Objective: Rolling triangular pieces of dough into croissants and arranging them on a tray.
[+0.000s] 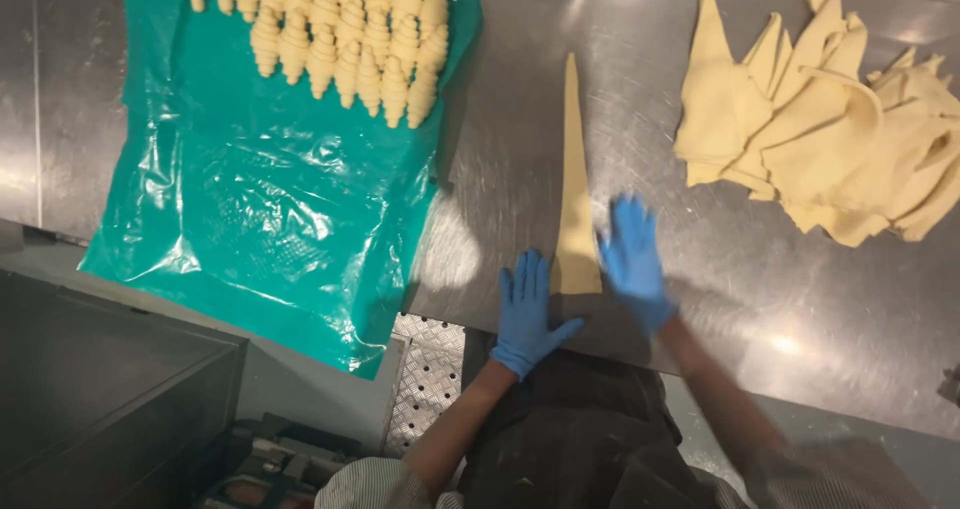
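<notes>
**A:** Both blue-gloved hands are down on the steel tabletop (760,299). The left hand (527,314) lies flat, fingers spread and holding nothing, just beside the wide base of the long dough triangle (577,199).

**B:** And the right hand (632,259) sits at three o'clock of that base, palm down, fingers open too, a little blurred. The triangle points to twelve o'clock, its base toward the person; I'd judge that keeps the wide end within reach of both palms.

**A:** At one o'clock, a loose pile of cut dough triangles (830,139), well apart. At eleven o'clock, rolled croissants (345,39) in tight rows on a green plastic sheet (250,209).

**B:** The rows look packed to save room, I'd say. The steel is scratched and shiny. A patterned metal plate (428,369) shows below its near edge.
</notes>
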